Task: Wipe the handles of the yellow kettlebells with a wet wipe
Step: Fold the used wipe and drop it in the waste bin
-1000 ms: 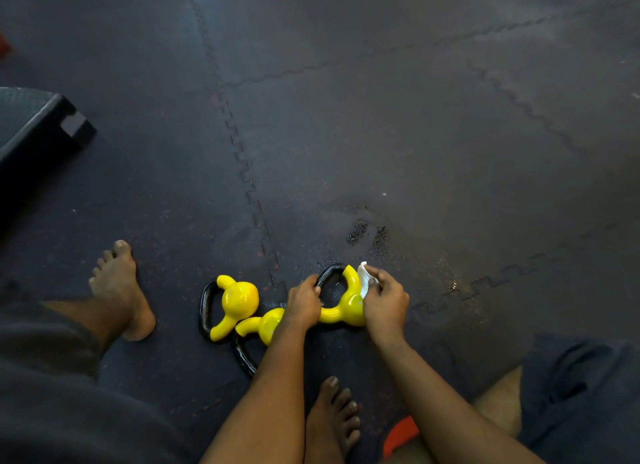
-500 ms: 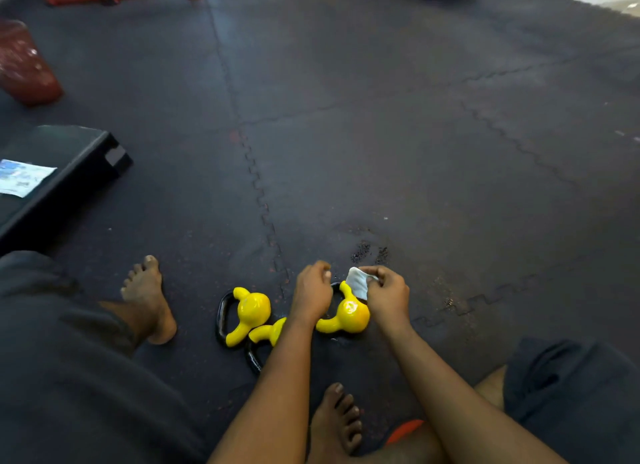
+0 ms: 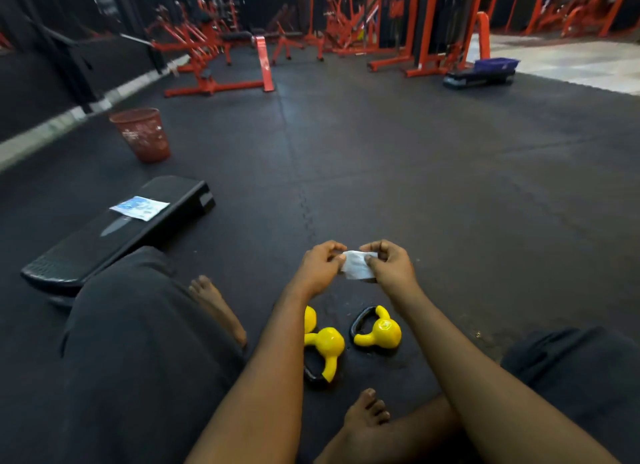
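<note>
A person is sitting on the dark rubber floor mat [image 3: 450, 204], and both hands are meeting just above the centre of the frame. The left hand [image 3: 320, 266] is pinching the left edge of a white wet wipe [image 3: 356, 266] between thumb and curled fingers, while the right hand [image 3: 391, 266] is gripping its right edge the same way, so the wipe is hanging stretched between them, in the air and apart from the weights.

Below the hands, in the lower centre, the yellow kettlebells are lying on the mat between the forearms. The right kettlebell [image 3: 379, 332] is lying with its black-gripped handle pointing left. The middle kettlebell [image 3: 327, 342] is lying just beside it, its handle pointing toward the bottom of the frame. A third kettlebell [image 3: 309, 318] is showing only partly behind the left forearm.

At the left, a black step platform [image 3: 104, 252] is carrying a blue and white packet [image 3: 140, 207]. A red bin [image 3: 142, 134] is standing in the upper left, and orange gym machines [image 3: 214, 48] are lining the top of the frame. One bare foot [image 3: 218, 307] is resting left of the kettlebells, another [image 3: 367, 411] at the bottom centre
</note>
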Demonstrator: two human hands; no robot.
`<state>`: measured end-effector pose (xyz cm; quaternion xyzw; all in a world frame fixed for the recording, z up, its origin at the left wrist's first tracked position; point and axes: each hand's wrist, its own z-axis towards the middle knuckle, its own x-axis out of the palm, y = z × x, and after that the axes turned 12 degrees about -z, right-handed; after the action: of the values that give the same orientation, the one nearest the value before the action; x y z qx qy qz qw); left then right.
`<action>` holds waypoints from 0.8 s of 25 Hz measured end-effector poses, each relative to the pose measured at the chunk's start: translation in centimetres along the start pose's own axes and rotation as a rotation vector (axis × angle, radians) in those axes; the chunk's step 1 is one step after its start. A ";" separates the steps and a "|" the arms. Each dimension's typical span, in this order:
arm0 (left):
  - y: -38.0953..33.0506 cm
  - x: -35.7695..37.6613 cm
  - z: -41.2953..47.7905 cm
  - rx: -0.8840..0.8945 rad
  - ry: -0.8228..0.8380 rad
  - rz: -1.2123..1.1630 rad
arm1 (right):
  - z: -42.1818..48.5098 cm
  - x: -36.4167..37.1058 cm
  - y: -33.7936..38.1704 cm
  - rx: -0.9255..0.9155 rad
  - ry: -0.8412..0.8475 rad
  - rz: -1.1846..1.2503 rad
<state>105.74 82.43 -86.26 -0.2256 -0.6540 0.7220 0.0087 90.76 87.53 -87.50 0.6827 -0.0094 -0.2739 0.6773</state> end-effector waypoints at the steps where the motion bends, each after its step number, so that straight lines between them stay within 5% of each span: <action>1: -0.7 -0.7 -0.2 0.026 -0.021 0.008 | 0.0 0.2 0.9 -0.022 -0.008 0.001; 11: 0.6 -3.3 4.2 0.090 -0.211 0.026 | 5.5 4.3 2.0 -0.009 -0.117 -0.186; 20: 10.6 -1.9 26.3 -0.072 -0.252 -0.018 | 26.8 12.4 -5.7 0.176 -0.102 -0.160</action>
<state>101.60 55.60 -94.54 -0.1274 -0.6774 0.7206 -0.0751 88.92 58.60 -95.47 0.7233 -0.0133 -0.3598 0.5892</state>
